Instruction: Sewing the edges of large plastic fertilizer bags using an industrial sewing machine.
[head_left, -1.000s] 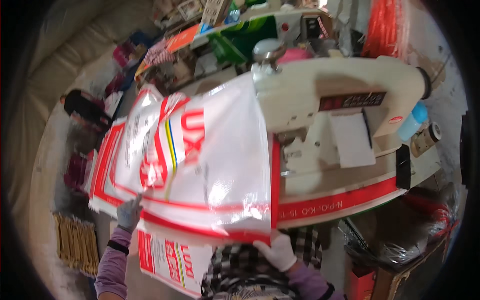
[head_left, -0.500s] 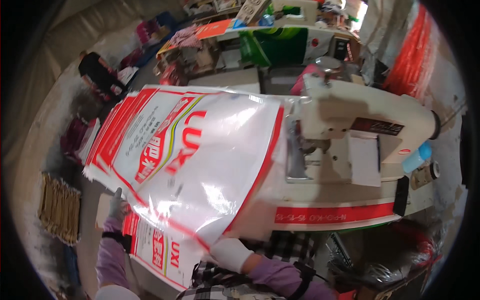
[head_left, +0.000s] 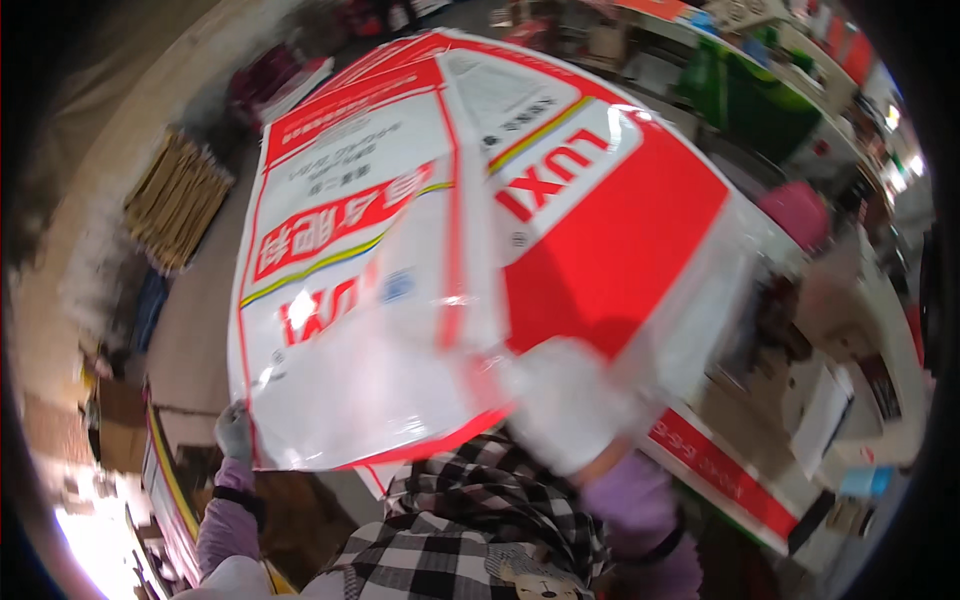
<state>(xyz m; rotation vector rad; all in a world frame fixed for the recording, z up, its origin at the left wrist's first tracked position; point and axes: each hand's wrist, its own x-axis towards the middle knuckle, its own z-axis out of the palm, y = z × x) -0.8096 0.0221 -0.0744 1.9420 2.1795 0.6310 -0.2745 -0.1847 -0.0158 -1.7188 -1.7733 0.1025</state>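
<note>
A large white plastic sack (head_left: 400, 400) with red borders and print spreads in front of me. My left hand (head_left: 235, 432), in a pale glove, is closed on its near left corner. A sack face with a broad red panel (head_left: 620, 230) shows to the right of it; I cannot tell whether it is a separate sack. My right hand (head_left: 570, 405), in a white glove, is at the near edge of the sacks beside the red panel. Motion smears its fingers, so their grip is unclear.
A white sewing machine (head_left: 865, 330) stands at the right on a table with a red-striped front edge (head_left: 720, 470). A bundle of folded brown material (head_left: 178, 200) lies at the left. Cardboard boxes (head_left: 120, 420) are at the lower left, and a green sheet (head_left: 745, 100) hangs at the far right.
The view has turned left, so the sewing machine sits farther right. The white sack has swung around before me, and the red panel has come into sight. My right hand has moved rightward and up.
</note>
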